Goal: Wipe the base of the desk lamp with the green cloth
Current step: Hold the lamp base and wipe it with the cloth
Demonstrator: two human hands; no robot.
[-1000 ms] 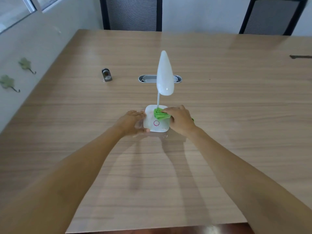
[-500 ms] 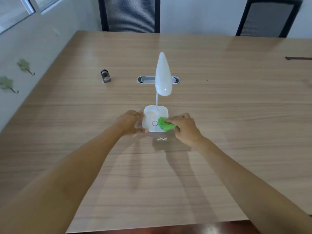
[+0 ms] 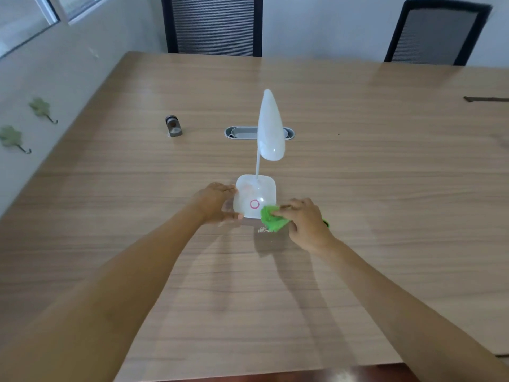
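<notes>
Two office chairs (image 3: pixel 212 24) are standing at the far edge of a wide wood-grain counter (image 3: pixel 358 166), which is filling most of the view. Near its middle a white desk lamp (image 3: pixel 268 128) is standing upright, its teardrop head rising over a square white base (image 3: pixel 252 193) marked with a pink ring (image 3: pixel 254 204). Behind the lamp an oval cable grommet (image 3: pixel 242 132) is sitting in the counter, and to the left of it a small metal clip-like object (image 3: pixel 173 126) is resting well apart from the lamp.

Both hands are flanking the base. Along its left side the left hand (image 3: pixel 216 202) is bracing it, fingers curled against the edge and thumb along the near corner. At the near right corner the right hand (image 3: pixel 307 220) is pinching a bunched green cloth (image 3: pixel 272 219), pressing it against the base's edge where it meets the counter. Just in front of the cloth, a few pale crumbs (image 3: pixel 261 230) are lying on the counter.
</notes>
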